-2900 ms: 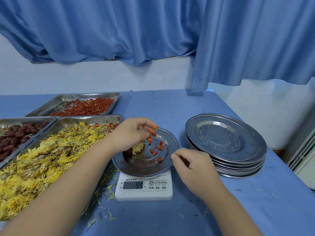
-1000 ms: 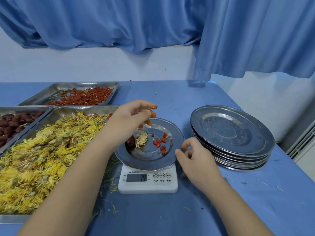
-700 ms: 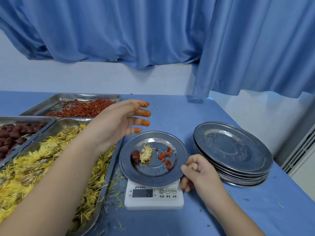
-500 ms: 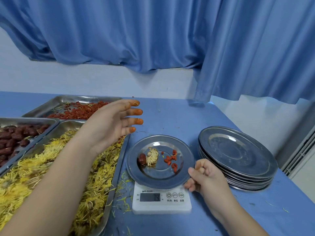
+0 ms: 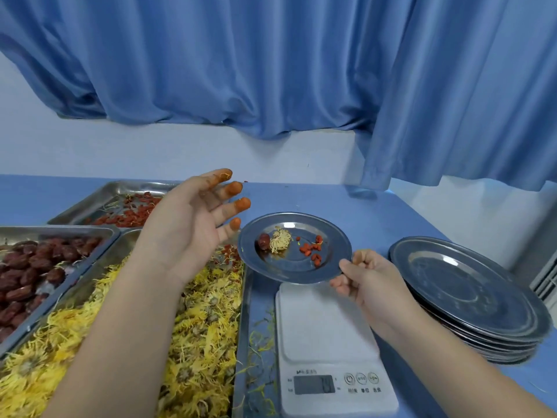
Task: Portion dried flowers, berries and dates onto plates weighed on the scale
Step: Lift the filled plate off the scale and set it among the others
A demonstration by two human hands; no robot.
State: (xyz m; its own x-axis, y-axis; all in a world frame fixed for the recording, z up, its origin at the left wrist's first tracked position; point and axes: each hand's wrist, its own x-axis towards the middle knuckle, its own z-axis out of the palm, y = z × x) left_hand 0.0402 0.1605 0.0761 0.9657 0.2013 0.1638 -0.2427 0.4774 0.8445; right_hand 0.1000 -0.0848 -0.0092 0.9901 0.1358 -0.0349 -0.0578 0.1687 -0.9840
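My right hand (image 5: 363, 280) pinches the near right rim of a small steel plate (image 5: 328, 236) and holds it in the air beyond the white scale (image 5: 327, 333). On the plate lie one date (image 5: 264, 241), a dried yellow flower (image 5: 280, 244) and several red berries (image 5: 312, 251). My left hand (image 5: 193, 224) hovers open to the left of the plate, palm turned up, its fingertips stained orange. Nothing stands on the scale's platform.
Three steel trays lie at the left: yellow dried flowers (image 5: 196, 327) nearest, dates (image 5: 33, 267) at far left, red berries (image 5: 126, 215) at the back. A stack of steel plates (image 5: 470, 294) stands at the right. Loose petals litter the blue tabletop (image 5: 331, 197). Blue curtains hang behind.
My left hand dropped berries on the plate, then drew back and opened. My right hand took the plate's rim and lifted it off the scale, away from me.
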